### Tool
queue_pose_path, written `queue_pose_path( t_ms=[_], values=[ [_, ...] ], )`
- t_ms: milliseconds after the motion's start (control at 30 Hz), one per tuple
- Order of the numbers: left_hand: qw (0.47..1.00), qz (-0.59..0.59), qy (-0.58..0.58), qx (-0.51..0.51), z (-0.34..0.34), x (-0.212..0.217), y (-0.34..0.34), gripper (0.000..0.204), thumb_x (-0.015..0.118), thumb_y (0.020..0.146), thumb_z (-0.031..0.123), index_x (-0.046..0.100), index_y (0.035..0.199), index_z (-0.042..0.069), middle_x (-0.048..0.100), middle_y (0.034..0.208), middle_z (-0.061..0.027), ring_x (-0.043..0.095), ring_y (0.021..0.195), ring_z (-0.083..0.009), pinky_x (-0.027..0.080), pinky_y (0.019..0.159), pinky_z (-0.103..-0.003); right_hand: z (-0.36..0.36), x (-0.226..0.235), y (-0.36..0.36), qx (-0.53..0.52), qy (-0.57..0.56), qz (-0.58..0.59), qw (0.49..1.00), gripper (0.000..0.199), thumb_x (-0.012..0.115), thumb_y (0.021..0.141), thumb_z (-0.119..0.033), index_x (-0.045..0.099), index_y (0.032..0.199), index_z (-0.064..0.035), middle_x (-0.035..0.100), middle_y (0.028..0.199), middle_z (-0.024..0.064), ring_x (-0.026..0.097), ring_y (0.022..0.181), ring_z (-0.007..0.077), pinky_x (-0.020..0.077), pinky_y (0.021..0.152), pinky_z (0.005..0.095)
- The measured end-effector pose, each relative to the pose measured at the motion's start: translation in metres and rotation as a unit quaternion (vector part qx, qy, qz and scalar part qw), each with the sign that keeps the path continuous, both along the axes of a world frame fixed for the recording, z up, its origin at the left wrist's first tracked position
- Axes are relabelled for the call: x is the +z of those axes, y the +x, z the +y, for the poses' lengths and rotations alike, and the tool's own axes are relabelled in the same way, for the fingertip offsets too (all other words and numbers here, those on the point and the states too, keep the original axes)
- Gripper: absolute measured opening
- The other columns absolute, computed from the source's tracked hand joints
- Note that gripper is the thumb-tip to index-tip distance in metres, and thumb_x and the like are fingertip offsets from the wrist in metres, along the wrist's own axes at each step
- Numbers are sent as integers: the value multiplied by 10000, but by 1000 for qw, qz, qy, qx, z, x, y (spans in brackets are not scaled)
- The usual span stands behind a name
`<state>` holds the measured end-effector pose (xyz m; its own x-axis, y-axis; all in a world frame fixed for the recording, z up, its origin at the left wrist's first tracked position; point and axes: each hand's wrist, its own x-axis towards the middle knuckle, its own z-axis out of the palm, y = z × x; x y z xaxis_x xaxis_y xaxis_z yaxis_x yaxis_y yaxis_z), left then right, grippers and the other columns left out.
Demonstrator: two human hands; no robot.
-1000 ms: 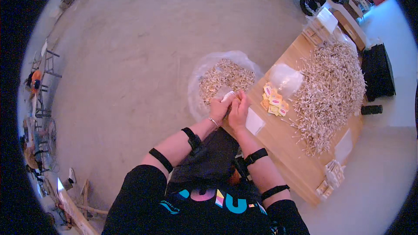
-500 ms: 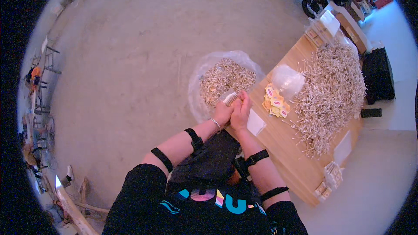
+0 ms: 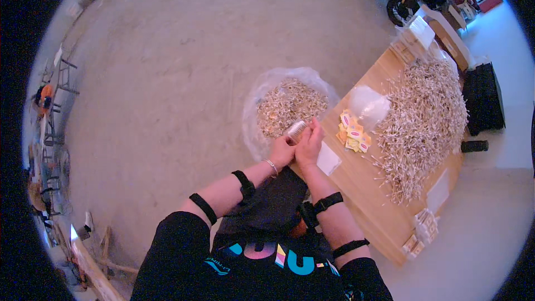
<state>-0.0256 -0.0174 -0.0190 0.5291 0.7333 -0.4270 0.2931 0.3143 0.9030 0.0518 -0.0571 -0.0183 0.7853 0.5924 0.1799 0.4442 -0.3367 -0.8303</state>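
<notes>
In front of me, both hands are together at the table's near left edge. My right hand (image 3: 309, 145) is closed around a bundle of cotton swabs (image 3: 296, 129), whose white tips show above the fingers. My left hand (image 3: 282, 151) is closed at the bundle's lower end, its thumb and fingertips pressed together there; what exactly they pinch is hidden. Just beyond the hands, a large clear plastic bag (image 3: 252, 112) stands open, full of loose cotton swabs (image 3: 291, 103). A white sheet (image 3: 327, 159) lies on the table beside my right hand.
On the wooden table (image 3: 362, 200) lie a big heap of cotton swabs (image 3: 426, 125), yellow printed cards (image 3: 354, 134) and clear plastic packaging (image 3: 369, 107). Packed bundles (image 3: 426, 226) sit at its near corner. A black box (image 3: 485, 97) stands beyond; a motorcycle (image 3: 404, 6) is farther back.
My left hand has slid down and slightly left, from the bundle's side toward its lower end. The right hand keeps its hold with little movement, and more of the bundle shows.
</notes>
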Motion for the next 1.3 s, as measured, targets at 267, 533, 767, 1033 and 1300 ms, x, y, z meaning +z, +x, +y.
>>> queue_pose_path(
  t_ms=[267,533,767,1033,1300],
  values=[
    [999,-47,1,-2,26,20,3,290,681,733,246,638,892,8,642,819,-61,578,721,-112,470,658,-273,2,5,-3,-20,21,39,999,336,416,840,-72,420,1169,-2,510,1025,190,460,995,328,347,893,424],
    [998,-3,16,-54,28,18,9,308,690,723,243,629,888,-11,640,787,-70,572,704,-105,467,638,-277,3,6,0,-33,4,54,998,291,381,911,-143,440,1158,-1,494,1110,188,499,1029,300,395,895,366],
    [995,-49,-30,-80,51,6,11,298,657,754,289,627,897,29,631,798,-41,556,675,-121,463,625,-275,6,3,-4,-47,9,2,999,277,372,900,-108,438,1148,-3,505,1088,190,505,1016,322,401,881,377],
    [983,71,151,-73,36,30,29,283,609,723,296,597,767,17,608,729,-166,588,650,-246,453,617,-347,4,5,-6,-63,17,19,998,288,398,876,-97,431,1153,-27,500,1066,196,496,987,334,399,855,406],
    [979,39,169,-110,42,15,27,306,604,731,314,606,725,8,612,681,-162,598,620,-255,466,598,-353,9,4,-7,-58,51,-52,996,315,425,835,-66,419,1138,18,416,1191,229,380,1135,365,299,973,424]
  ],
)
